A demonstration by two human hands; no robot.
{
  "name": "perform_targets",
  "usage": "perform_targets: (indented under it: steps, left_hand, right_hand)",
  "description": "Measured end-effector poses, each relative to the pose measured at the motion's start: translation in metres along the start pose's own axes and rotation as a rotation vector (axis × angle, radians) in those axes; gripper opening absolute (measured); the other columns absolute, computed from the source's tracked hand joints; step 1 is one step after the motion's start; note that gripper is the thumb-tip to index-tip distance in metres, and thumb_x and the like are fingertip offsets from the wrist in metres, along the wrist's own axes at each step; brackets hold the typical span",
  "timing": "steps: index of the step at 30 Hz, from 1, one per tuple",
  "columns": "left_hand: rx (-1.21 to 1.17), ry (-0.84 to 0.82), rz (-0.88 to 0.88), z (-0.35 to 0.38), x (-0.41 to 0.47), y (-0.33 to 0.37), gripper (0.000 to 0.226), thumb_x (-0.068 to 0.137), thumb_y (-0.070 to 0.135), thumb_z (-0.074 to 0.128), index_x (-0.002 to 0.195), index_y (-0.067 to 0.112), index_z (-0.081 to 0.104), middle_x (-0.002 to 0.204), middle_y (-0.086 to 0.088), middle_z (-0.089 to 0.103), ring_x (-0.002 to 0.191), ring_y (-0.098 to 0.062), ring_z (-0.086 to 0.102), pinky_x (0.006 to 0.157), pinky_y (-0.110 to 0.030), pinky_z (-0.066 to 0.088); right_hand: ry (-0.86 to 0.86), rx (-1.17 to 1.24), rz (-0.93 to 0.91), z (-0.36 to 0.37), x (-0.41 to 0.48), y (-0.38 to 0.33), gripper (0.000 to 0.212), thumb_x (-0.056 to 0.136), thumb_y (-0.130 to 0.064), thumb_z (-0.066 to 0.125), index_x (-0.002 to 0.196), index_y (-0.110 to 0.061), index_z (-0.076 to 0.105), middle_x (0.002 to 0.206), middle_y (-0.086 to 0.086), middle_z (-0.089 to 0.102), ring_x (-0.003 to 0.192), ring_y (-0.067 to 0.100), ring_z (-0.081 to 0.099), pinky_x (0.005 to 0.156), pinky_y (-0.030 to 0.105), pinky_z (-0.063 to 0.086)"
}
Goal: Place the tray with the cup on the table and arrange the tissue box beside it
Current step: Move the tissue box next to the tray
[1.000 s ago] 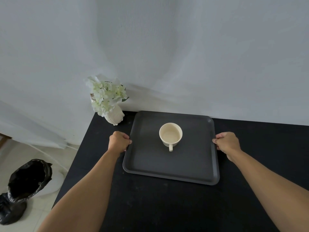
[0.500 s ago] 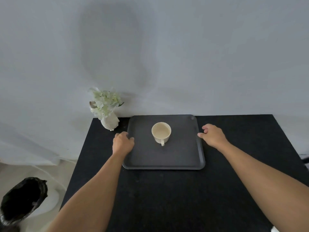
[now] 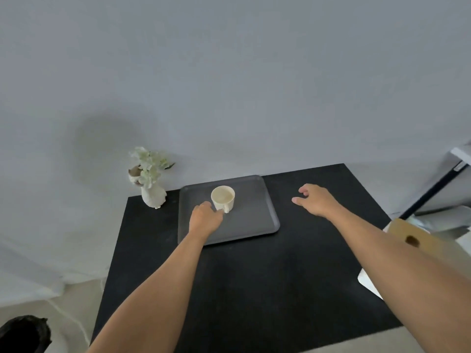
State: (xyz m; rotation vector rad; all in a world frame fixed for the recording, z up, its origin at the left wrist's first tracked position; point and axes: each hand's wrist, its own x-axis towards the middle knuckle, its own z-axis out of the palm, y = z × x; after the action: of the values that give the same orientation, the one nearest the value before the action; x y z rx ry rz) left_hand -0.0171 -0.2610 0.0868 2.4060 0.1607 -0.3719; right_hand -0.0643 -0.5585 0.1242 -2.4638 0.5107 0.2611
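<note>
A dark grey tray (image 3: 254, 215) lies flat on the black table (image 3: 254, 289), near its back edge. A cream cup (image 3: 223, 197) stands upright on the tray's left half, its handle pointing toward me. My left hand (image 3: 205, 220) rests over the tray, loosely curled, its fingertips at the cup's handle. My right hand (image 3: 316, 200) hovers over the bare table to the right of the tray, fingers apart and holding nothing. A tan box with a dark oval opening (image 3: 405, 233), which looks like the tissue box, shows past the table's right edge, partly hidden by my right forearm.
A white vase of pale flowers (image 3: 153, 194) stands at the table's back left corner, close to the tray. A grey wall runs behind the table. A black bin bag (image 3: 23, 335) sits on the floor at lower left. A black-legged rack (image 3: 433, 189) stands at right.
Both hands have let go of the tray's sides. My left hand moved onto the tray to the cup's handle, and my right hand drew away to the right. The view has pulled back and tilted.
</note>
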Motion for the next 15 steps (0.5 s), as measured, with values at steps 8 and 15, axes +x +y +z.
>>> perform_targets:
  steps: [8, 15]
  left_hand:
    - [-0.155, -0.124, 0.031, 0.051, -0.06, 0.043, 0.07, 0.088, 0.045, 0.06, 0.143, 0.006, 0.044, 0.131, -0.011, 0.057, 0.118, -0.028, 0.056, 0.086, -0.032, 0.041]
    - [-0.206, -0.244, -0.018, 0.137, -0.113, 0.096, 0.081, 0.087, 0.052, 0.06, 0.152, 0.011, 0.035, 0.149, -0.007, 0.049, 0.13, -0.025, 0.051, 0.087, -0.03, 0.04]
  right_hand:
    - [0.112, -0.038, 0.039, -0.054, -0.039, 0.055, 0.054, 0.091, -0.039, 0.059, 0.136, -0.011, 0.048, 0.14, 0.009, 0.053, 0.126, 0.027, 0.052, 0.097, 0.035, 0.04]
    - [0.12, -0.049, 0.094, -0.095, -0.046, 0.148, 0.056, 0.092, -0.043, 0.057, 0.138, -0.013, 0.046, 0.141, 0.008, 0.051, 0.127, 0.028, 0.05, 0.099, 0.037, 0.041]
